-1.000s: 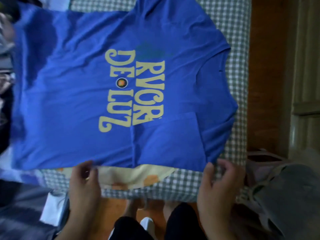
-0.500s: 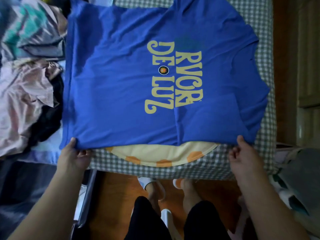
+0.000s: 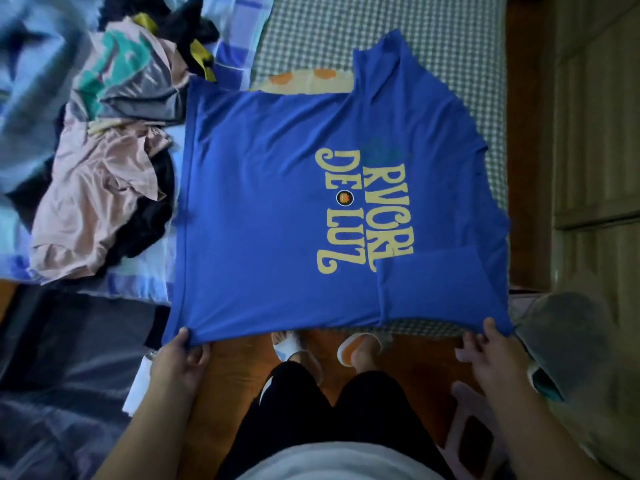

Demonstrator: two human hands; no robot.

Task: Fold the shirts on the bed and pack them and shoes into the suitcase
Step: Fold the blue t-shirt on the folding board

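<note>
Blue shirt (image 3: 277,216), yellow lettering face up, spread across the near part of the bed (image 3: 381,46) and overhanging its near edge. Nearest side of the shirt is lifted off the mattress, over the wooden floor (image 3: 408,358).

Left hand (image 3: 180,362): pinching the near-left corner of the shirt at the hem, thumb on top, fingers curled under the fabric.
Right hand (image 3: 485,355): pinching the near-right corner by the shoulder, fingers curled round the edge.

One sleeve (image 3: 433,285) is folded in over the shirt's front near the right hand, covering the end of the lettering. Other sleeve (image 3: 388,60) sticks out toward the far side of the bed.

Cream cloth with orange patches (image 3: 311,81) shows just past the shirt's far edge, lying on the checked bed cover.

Pile of unfolded clothes (image 3: 104,188) at the left side of the bed, touching the shirt's left edge: pink, teal-printed, grey and black pieces jumbled together.

Dark fabric-lined thing (image 3: 69,375) on the floor at the near-left; can't tell whether it's the suitcase.

Person's feet in slippers (image 3: 294,348) on the floor just beneath the raised shirt edge. Grey bundle (image 3: 571,341) at the right beside the right hand.
</note>
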